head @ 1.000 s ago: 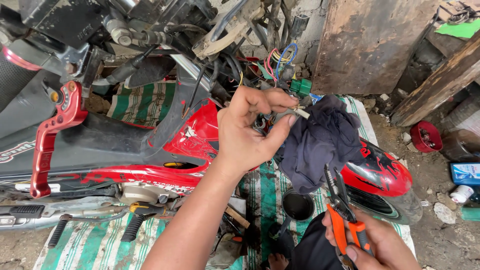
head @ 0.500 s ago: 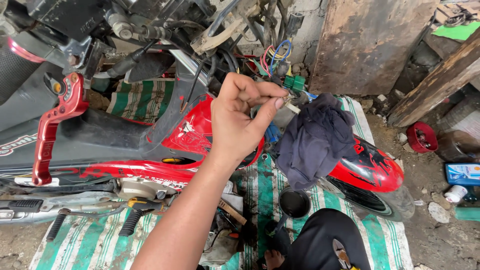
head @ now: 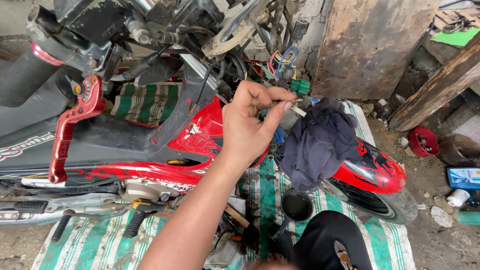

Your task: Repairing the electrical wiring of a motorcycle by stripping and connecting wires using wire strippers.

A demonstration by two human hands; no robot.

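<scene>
My left hand (head: 252,125) is raised over a red and black motorcycle (head: 195,140) lying on its side. Its thumb and fingers pinch a thin wire end (head: 296,105) near a bundle of coloured wires (head: 277,62) and green connectors (head: 299,86). A dark cloth (head: 317,142) drapes over the red front fender (head: 380,170) just right of the hand. My right hand is out of view.
A red brake lever (head: 70,125) and black handlebar grip (head: 25,77) sit at the left. A green-striped mat (head: 260,200) lies under the bike. A round black mirror (head: 296,205), a red cup (head: 422,141), a blue container (head: 462,177) and wooden boards (head: 372,45) are at the right.
My right hand with the orange-handled pliers dropped out of view at the bottom. My left hand stayed pinching the wire, and the view shifted slightly.
</scene>
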